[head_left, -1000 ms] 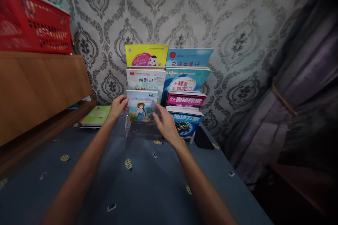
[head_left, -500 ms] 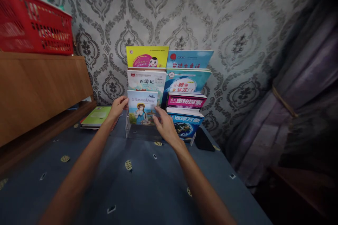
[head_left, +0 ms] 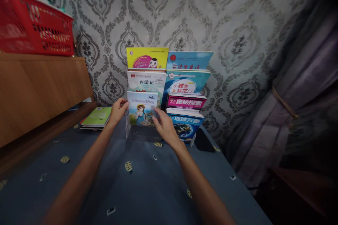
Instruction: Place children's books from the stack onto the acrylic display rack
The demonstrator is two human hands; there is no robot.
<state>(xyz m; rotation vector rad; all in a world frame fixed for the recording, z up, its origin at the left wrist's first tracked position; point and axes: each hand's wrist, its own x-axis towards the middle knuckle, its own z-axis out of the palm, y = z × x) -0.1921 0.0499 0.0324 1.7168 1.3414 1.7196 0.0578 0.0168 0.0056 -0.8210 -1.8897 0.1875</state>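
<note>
A small light-blue book [head_left: 142, 109] with a girl in a yellow hat on its cover stands upright in a clear stand [head_left: 127, 130]. My left hand [head_left: 119, 109] pinches its left edge, and the fingers of my right hand [head_left: 164, 123] are closed on its right edge. Behind it rise a white book [head_left: 146, 81] and a yellow book [head_left: 148, 57]. To the right, a pale-blue book [head_left: 189, 59], a teal book [head_left: 188, 81], a magenta-covered book [head_left: 187, 102] and a blue book with the Earth on it [head_left: 186, 126] stand in tiers.
A stack of books with a green cover [head_left: 97, 116] lies on the left of the blue patterned cloth [head_left: 142, 190]. Near the stand's right side rests a flat black object [head_left: 204, 140]. A red basket [head_left: 52, 30] sits on a wooden cabinet [head_left: 47, 88]; a curtain [head_left: 266, 140] hangs at right.
Both hands stay at the edges of the small light-blue book. The whole view has shifted very slightly, and the left hand sits a touch differently at the book's edge.
</note>
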